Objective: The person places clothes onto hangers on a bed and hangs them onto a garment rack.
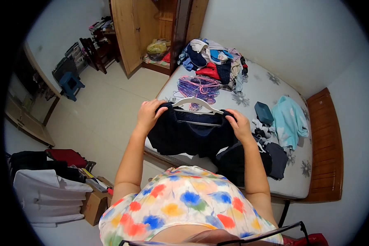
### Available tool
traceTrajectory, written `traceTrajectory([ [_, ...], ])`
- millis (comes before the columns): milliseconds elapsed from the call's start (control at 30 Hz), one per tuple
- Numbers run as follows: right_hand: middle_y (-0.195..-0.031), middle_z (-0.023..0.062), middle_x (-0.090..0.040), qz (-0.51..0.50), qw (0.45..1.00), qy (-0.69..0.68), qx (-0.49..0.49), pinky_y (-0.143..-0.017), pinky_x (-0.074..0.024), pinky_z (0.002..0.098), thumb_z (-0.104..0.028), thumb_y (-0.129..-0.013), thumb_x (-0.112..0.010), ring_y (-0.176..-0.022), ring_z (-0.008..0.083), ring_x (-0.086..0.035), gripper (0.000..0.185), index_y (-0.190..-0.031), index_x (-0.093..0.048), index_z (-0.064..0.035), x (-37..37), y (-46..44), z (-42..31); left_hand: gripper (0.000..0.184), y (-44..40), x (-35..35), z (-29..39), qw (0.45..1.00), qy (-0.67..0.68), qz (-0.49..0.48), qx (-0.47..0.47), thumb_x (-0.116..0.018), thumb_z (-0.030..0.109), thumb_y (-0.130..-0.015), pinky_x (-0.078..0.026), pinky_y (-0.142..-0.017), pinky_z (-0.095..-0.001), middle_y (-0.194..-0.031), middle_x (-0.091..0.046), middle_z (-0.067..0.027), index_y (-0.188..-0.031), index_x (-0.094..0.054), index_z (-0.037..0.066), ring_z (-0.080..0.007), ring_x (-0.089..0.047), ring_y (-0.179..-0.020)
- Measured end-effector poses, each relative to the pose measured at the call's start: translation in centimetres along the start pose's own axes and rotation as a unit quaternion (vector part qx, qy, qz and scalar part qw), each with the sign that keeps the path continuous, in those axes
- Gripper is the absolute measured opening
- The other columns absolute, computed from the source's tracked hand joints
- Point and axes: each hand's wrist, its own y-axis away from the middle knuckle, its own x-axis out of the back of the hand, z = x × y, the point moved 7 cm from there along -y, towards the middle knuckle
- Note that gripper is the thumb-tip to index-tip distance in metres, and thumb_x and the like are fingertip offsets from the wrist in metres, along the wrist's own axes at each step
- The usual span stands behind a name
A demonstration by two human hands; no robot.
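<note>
A black garment (184,137) hangs stretched between my two hands, with a white hanger (194,101) inside its neck opening. My left hand (151,112) grips the shoulder on the left side of the view, thumb on top. On the other side my right hand (238,123) pinches the opposite shoulder near the hanger's end. The hanger's hook is not clearly visible. Just beyond the garment, a pile of pink and purple hangers (199,87) lies on the bed. Dark folded clothes (244,164) rest at the bed's near edge, below my right hand.
On the mattress (266,86) are a heap of clothes (217,59), a teal tray (263,112) and a light blue cloth (290,121). An open wardrobe (164,24) stands behind. At left are a blue stool (71,85), a chair (96,53) and a cardboard box (95,205).
</note>
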Motion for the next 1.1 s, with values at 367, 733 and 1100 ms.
traceTrajectory([
  [367,-0.095,0.0112,-0.068,0.058,0.996,-0.016,-0.066,-0.080,-0.0442,0.0363,-0.019,-0.087,-0.060,-0.086,0.0295,-0.061,0.020,-0.103,-0.066,-0.0068,2.4,1.6,3.8,0.021,-0.7,-1.0,-0.9,0.995,0.083,0.049,-0.001,-0.063,0.022,-0.084,-0.045,-0.077,-0.0388,-0.091,-0.064,-0.0120,-0.097,-0.064,0.005,-0.0331,-0.058,-0.087],
  [733,-0.107,0.0157,-0.062,0.049,0.992,-0.017,-0.114,-0.084,-0.0452,0.0350,-0.023,-0.085,-0.066,-0.099,0.0310,-0.059,0.037,-0.114,-0.058,-0.0029,4.9,3.3,5.3,0.018,-2.2,-4.7,-0.3,0.992,0.114,0.017,0.049,-0.065,0.018,-0.083,-0.043,-0.075,-0.0395,-0.087,-0.060,-0.0122,-0.090,-0.060,0.003,-0.0325,-0.055,-0.085],
  [1100,-0.108,0.0162,-0.057,-0.096,0.969,0.001,-0.228,-0.086,-0.0437,0.0357,-0.031,-0.078,-0.073,-0.101,0.0319,-0.055,0.051,-0.110,-0.055,0.0034,3.4,10.3,11.4,0.023,-2.1,-15.1,1.0,0.976,0.177,-0.110,0.061,-0.067,0.022,-0.080,-0.045,-0.078,-0.0387,-0.090,-0.063,-0.0124,-0.092,-0.063,0.003,-0.0325,-0.058,-0.089],
])
